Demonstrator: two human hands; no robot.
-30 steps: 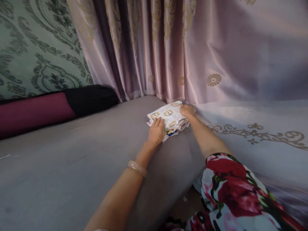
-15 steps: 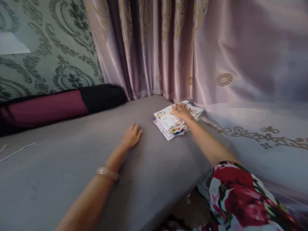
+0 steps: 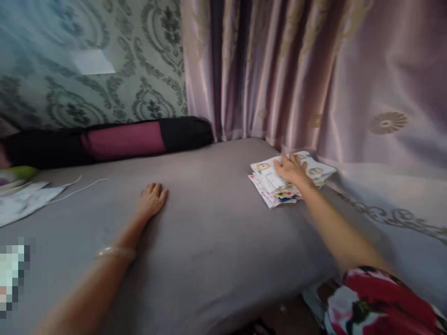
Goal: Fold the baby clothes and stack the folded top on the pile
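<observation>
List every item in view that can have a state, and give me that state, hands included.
Left hand: open, palm down on the grey surface
Right hand: open, fingers spread on the stack
Stack of printed cloths: folded, edges uneven
Curtain: hanging in folds
Bolster: lying lengthwise by the wall
White cords: loose, untied ends

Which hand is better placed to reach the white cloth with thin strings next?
Probably the left hand: it lies nearer that cloth; the right hand rests on folded white printed cloths.
</observation>
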